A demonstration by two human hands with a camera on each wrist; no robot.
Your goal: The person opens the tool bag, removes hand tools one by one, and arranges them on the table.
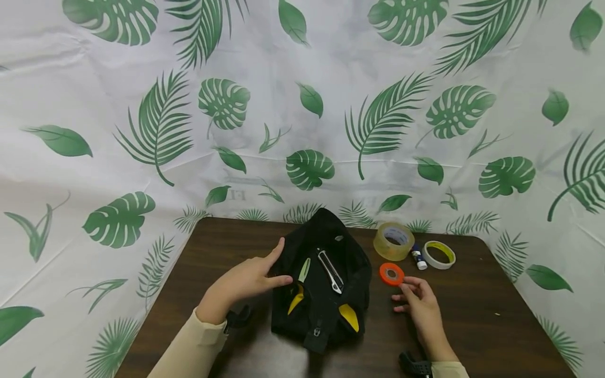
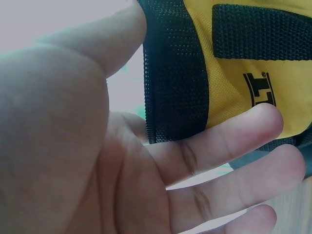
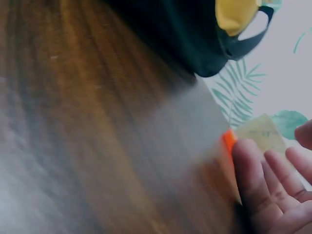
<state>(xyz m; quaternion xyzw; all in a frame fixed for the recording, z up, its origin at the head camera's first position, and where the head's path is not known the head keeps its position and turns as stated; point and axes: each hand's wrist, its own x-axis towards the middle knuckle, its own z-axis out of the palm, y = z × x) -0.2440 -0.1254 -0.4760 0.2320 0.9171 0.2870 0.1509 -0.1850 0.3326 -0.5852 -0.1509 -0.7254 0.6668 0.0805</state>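
Observation:
A black and yellow tool bag (image 1: 321, 315) stands unzipped on the dark wooden table. A silver box cutter (image 1: 330, 271) and a slim light green object (image 1: 304, 269) show in its mouth. My left hand (image 1: 248, 281) is at the bag's left rim; in the left wrist view its fingers (image 2: 224, 146) stretch along the yellow outer side, the thumb by the zipper edge. To the right of the bag lies an orange tape roll (image 1: 392, 274). My right hand (image 1: 420, 302) is at this roll's near edge, fingers loosely bent; whether they touch it is unclear.
Behind the orange roll stands a wide clear packing tape roll (image 1: 394, 241). A small blue and white glue stick (image 1: 418, 257) and a white tape roll (image 1: 439, 255) lie beside it. A leaf-patterned sheet (image 1: 307, 131) hangs behind the table (image 1: 472, 315).

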